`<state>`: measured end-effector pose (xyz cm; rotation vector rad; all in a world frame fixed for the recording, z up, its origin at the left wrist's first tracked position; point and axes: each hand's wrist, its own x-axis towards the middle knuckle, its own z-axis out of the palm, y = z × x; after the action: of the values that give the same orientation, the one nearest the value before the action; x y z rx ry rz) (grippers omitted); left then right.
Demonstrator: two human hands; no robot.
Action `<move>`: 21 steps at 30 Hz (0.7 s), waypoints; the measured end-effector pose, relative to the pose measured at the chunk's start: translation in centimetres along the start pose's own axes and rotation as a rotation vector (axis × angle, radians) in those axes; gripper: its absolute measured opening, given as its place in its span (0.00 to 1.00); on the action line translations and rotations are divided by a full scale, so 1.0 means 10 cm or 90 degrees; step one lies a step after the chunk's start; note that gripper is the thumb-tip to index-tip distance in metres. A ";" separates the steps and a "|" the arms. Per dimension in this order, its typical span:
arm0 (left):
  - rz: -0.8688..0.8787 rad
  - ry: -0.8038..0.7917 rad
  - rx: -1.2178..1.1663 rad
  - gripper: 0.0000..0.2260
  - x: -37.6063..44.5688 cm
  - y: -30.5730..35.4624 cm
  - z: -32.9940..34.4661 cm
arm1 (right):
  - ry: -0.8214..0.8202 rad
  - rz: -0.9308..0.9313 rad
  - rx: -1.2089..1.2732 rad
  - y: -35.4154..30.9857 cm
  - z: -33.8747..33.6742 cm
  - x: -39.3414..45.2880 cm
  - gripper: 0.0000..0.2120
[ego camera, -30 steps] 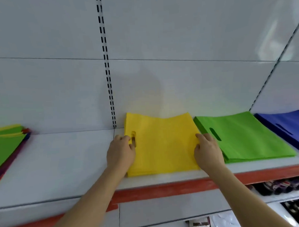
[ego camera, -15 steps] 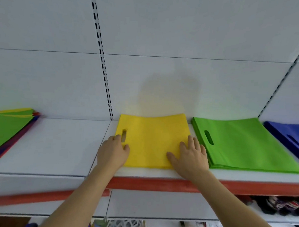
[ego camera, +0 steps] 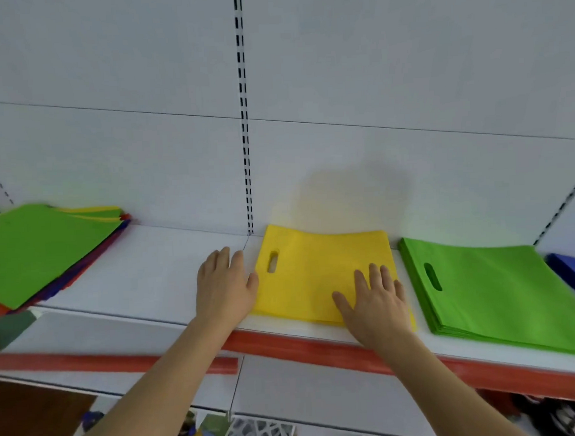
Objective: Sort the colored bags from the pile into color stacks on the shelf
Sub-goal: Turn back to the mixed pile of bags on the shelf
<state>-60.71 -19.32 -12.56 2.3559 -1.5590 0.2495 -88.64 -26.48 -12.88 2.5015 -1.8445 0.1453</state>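
Mixed bag pile lies well left of flat left hand; right hand presses flat on yellow stack.

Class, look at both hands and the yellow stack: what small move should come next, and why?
Probably lift the left hand toward the mixed pile for another bag. The yellow stack lies flat under the right hand, both hands hold nothing, and the pile is still unsorted.
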 end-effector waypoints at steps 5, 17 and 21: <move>-0.012 0.042 -0.011 0.27 -0.17 -0.48 -0.25 | 0.031 -0.054 -0.001 -0.64 -0.11 -0.10 0.39; -0.059 0.059 -0.001 0.25 -0.72 -2.69 -0.99 | 0.049 -0.174 0.062 -3.10 -0.13 -0.67 0.36; -0.092 0.057 0.012 0.26 -0.87 -3.30 -1.06 | 0.050 -0.215 0.055 -3.76 -0.14 -0.75 0.35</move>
<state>-33.62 3.85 -10.39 2.4231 -1.3444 0.3331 -55.05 -8.09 -11.01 2.7750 -1.3893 0.3113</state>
